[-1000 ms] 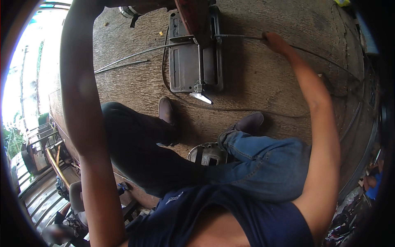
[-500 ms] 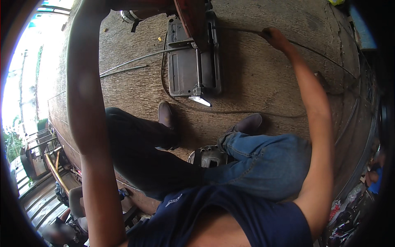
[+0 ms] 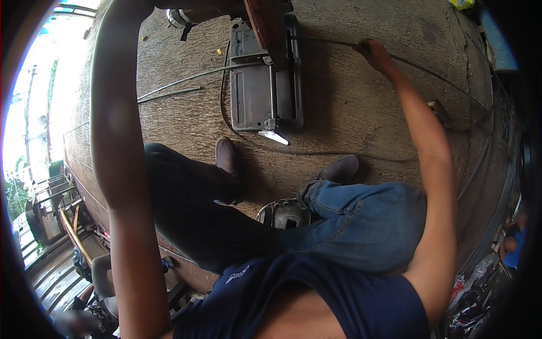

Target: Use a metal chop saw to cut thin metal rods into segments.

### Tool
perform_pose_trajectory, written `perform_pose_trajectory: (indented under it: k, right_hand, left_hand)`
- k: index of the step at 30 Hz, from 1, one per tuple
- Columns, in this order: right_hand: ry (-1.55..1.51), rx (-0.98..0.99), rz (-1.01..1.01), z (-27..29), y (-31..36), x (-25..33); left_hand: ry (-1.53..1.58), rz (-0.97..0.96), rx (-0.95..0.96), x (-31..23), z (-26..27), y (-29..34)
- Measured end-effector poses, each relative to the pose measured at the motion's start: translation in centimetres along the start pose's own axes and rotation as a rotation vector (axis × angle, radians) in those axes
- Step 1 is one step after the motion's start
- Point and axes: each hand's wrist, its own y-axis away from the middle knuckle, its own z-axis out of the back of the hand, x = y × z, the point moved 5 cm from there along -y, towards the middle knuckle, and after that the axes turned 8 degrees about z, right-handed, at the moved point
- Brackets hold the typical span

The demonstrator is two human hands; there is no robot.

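Note:
A cut-off saw with a dark grey base (image 3: 244, 101) stands on the floor in front of me; its red upper body (image 3: 264, 25) is raised over the base at the top edge. A vise screw with a shiny handle (image 3: 274, 137) is on the base's near end. My left arm (image 3: 116, 107) stretches up toward the saw's top, and its hand is beyond the picture's edge. My right hand (image 3: 370, 52) is closed around a long thin metal rod (image 3: 432, 70) right of the saw. The rod's end at the saw is hard to make out.
Two thin rods (image 3: 180, 79) extend left of the saw, one reaching its vise. A dark cable (image 3: 316, 152) curves across the floor near my shoes. A welding mask (image 3: 285, 214) lies between my legs. Another person (image 3: 101, 282) is at lower left, and clutter (image 3: 474, 299) fills the lower right.
The view has shifted very slightly. My right hand still grips the rod in nearly the same place, and the saw's body stays raised.

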Motion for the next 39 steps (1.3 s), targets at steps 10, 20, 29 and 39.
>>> perform_pose_trajectory:
  k: [10, 20, 29, 39]
  right_hand:
    - [-0.013, -0.046, -0.024, -0.2, -0.1, -0.1]
    - [0.043, -0.193, 0.076, -0.2, 0.3, 0.5]
    - [0.045, -0.166, 0.05, -0.4, -0.4, 0.5]
    - [-0.042, -0.059, -0.016, -1.1, -0.5, 0.0]
  left_hand:
    - [0.046, 0.128, 0.023, -0.2, 0.1, 0.4]
    - [0.182, 0.268, 0.021, 0.6, -0.2, 0.8]
    - [0.302, 0.392, 0.025, 1.1, -0.4, 0.7]
    - [0.047, 0.085, 0.032, -2.0, 0.8, -0.4]
